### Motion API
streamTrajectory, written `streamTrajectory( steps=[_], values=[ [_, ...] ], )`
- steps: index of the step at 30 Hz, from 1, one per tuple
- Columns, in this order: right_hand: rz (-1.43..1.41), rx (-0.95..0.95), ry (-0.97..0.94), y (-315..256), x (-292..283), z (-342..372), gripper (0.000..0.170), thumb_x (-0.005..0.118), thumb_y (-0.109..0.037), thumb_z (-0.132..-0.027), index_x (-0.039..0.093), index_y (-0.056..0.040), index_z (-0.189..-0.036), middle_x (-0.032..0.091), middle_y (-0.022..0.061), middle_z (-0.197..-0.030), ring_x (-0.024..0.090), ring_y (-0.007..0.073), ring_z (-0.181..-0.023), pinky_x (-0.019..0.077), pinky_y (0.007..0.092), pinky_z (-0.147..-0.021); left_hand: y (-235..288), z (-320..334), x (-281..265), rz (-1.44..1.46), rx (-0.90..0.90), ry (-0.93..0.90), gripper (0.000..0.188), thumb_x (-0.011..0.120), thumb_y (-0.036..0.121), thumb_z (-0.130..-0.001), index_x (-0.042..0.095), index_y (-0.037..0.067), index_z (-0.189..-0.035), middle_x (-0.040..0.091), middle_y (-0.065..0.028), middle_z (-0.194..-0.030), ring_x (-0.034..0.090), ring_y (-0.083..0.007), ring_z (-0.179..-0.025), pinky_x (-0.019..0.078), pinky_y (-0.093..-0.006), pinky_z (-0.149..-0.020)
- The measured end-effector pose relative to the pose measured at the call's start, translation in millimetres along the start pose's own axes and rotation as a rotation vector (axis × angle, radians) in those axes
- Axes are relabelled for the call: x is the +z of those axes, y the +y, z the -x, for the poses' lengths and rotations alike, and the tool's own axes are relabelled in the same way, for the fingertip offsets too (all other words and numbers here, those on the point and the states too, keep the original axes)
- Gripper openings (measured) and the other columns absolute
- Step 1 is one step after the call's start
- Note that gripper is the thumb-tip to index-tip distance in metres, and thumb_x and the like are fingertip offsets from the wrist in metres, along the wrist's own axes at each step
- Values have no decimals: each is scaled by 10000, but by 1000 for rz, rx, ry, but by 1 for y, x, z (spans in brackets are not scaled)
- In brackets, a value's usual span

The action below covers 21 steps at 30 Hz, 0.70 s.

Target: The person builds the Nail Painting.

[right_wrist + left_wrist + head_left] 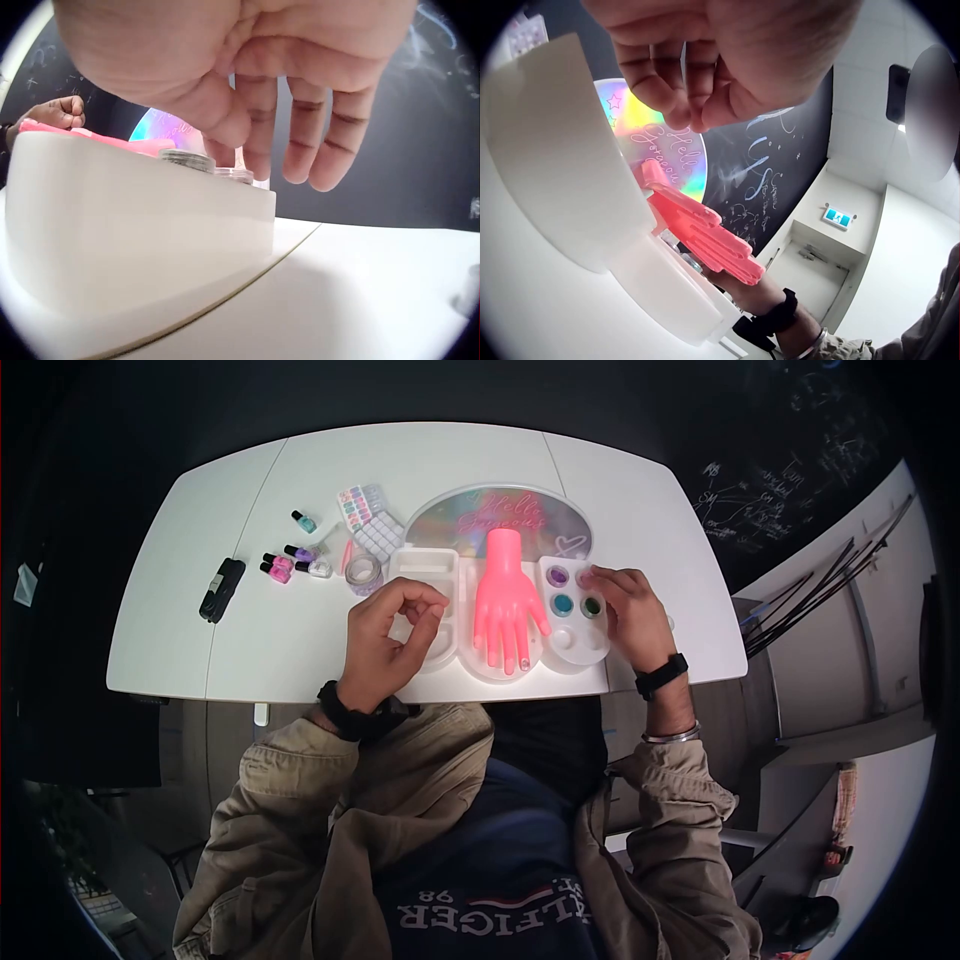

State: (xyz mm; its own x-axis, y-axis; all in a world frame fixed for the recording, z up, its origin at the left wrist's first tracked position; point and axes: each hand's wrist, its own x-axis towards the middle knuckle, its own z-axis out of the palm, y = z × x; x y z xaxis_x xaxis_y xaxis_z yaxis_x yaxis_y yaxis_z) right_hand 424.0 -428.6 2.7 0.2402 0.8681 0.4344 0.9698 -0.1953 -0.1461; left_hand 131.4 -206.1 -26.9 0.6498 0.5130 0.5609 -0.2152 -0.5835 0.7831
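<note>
Pink hand (507, 600) palm-down on white tray (598, 650); round pots (562, 605), purple, teal, green, in tray's right section.

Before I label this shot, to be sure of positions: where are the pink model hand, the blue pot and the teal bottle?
Pink model hand (506, 600), head view: middle of its back.
Blue pot (563, 604), head view: centre of its round top.
Teal bottle (307, 524), head view: its body, below the cap.

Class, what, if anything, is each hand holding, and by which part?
Nothing shows in the curled left hand, though something tiny could be hidden. The right hand has its fingertips at a small pot; whether it grips it cannot be told.
</note>
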Motion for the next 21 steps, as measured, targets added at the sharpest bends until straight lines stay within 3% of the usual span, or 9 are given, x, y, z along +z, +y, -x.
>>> streamTrajectory(
  steps=[5, 11, 13, 16, 21],
  values=[
    [-14, 4, 3, -3, -1, 0, 438, 635, 87, -886, 782, -101, -1254, 777, 110, -1326, 700, 373, -1139, 614, 464, -980, 1, 0, 0, -13, 11, 1, 99, 740, -18, -1027, 735, -18, -1126, 771, -78, -1058, 679, -106, -907, 556, -271, -842],
    [-16, 57, 30, 19, -19, 11, 357, 706, 80, -874, 796, -82, -1179, 788, 113, -1204, 691, 385, -1103, 601, 466, -941, 1, 0, -2, -6, 16, 18, 100, 737, -25, -1022, 742, -8, -1120, 772, -74, -1043, 682, -107, -888, 556, -271, -826],
    [38, 85, 28, 30, -31, 20, 293, 783, 5, -849, 797, -70, -1132, 783, 127, -1131, 682, 396, -1078, 595, 475, -939, 3, 0, -3, 2, 9, 22, 99, 737, -29, -1017, 746, -6, -1113, 773, -72, -1034, 681, -106, -884, 555, -269, -824],
    [86, 163, -21, 54, -38, 41, 316, 822, -62, -815, 796, -59, -1129, 784, 140, -1122, 684, 399, -1084, 588, 489, -946, 2, -2, -1, 13, 42, 59, 108, 760, -8, -981, 747, 20, -1085, 757, -64, -946, 668, -128, -801, 554, -288, -750],
    [106, 215, -95, 79, -38, 65, 336, 833, -84, -778, 796, -62, -1111, 784, 141, -1072, 684, 395, -1047, 581, 483, -933, 5, -2, 0, 6, 44, 59, 102, 757, 0, -988, 743, 22, -1086, 753, -60, -940, 666, -126, -802, 551, -286, -748]
  ],
)
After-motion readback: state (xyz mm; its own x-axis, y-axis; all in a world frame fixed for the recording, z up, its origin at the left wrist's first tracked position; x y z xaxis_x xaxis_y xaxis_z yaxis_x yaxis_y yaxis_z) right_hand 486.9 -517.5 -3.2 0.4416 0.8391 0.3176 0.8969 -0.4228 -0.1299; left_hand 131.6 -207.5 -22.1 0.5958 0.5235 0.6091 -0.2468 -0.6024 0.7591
